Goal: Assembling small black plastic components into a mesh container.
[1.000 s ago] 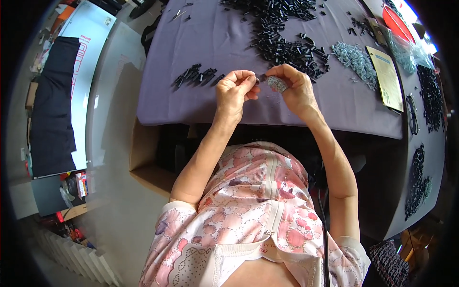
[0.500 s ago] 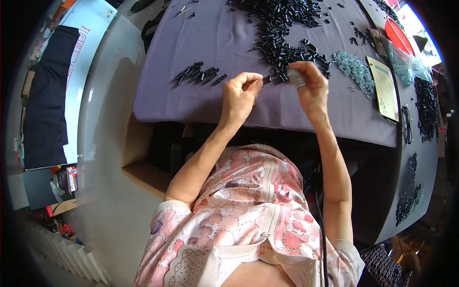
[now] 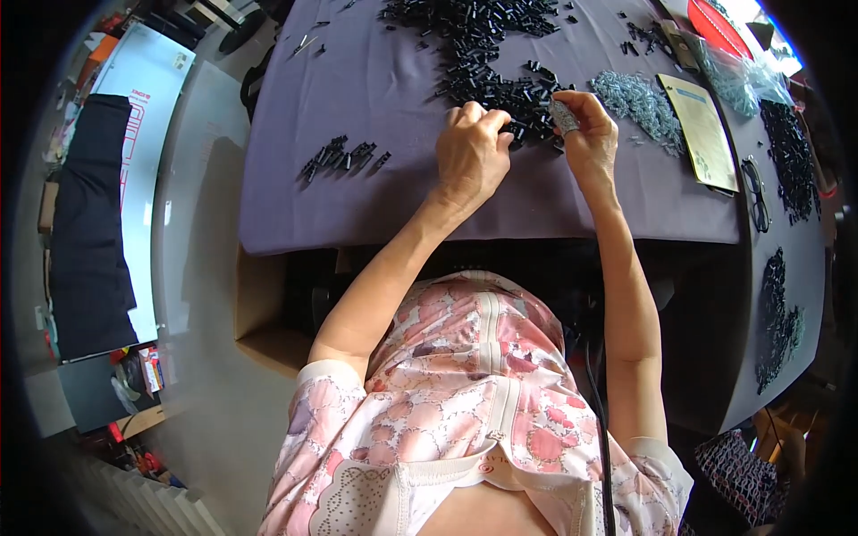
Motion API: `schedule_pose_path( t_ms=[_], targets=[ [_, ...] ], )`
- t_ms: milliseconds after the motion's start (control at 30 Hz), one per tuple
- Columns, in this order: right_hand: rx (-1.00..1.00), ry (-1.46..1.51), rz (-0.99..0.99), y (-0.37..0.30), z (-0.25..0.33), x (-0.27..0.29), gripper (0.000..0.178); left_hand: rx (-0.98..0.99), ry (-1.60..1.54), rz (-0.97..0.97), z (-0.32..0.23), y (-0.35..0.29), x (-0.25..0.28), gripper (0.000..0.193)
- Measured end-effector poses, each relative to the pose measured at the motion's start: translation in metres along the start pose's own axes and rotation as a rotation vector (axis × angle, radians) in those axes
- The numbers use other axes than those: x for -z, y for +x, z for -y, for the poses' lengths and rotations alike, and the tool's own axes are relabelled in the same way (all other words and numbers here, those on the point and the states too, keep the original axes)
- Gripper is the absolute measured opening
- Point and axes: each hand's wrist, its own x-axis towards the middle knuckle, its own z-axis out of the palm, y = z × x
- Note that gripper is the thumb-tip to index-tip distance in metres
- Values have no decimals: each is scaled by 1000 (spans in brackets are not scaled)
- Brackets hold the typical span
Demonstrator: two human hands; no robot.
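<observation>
My left hand (image 3: 474, 154) is at the near edge of a heap of small black tube-shaped pieces (image 3: 487, 54), back of the hand up and fingers curled down. Whatever its fingertips pinch is hidden. Just right of it, my right hand (image 3: 592, 134) is closed around a greyish, glinting clump (image 3: 563, 118), which looks like small clear pieces. Beyond that hand lies a spread pile of the same pale clear pieces (image 3: 639, 109). A small separate group of black pieces (image 3: 340, 157) rests on the purple cloth to the left.
The purple cloth (image 3: 375, 210) covers the table to its near edge. On the right are a yellowish booklet (image 3: 697, 129), eyeglasses (image 3: 756, 194), a clear plastic bag (image 3: 744, 85), a red basket (image 3: 719, 29) and more black pieces (image 3: 791, 161). An open cardboard box (image 3: 264, 344) stands below left.
My left hand has moved forward and right from bare cloth to the edge of the black heap, turning its back upward. My right hand stays beside the heap with its clump. The view has shifted slightly.
</observation>
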Motion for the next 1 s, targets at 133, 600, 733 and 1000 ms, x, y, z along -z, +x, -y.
schedule_pose_path(
  t_ms=[133,600,733,1000],
  targets=[
    [23,-59,17,-2,4,-4,32,-20,96,13,-2,7,-10,15],
    [4,-172,64,-10,12,-11,26,-5,153,174,4,17,-8,12],
    [6,-167,58,-9,10,-10,27,9,128,202,6,19,-9,8],
    [44,-141,117,-12,15,-13,30,-119,-94,-119,7,14,0,7]
  ],
)
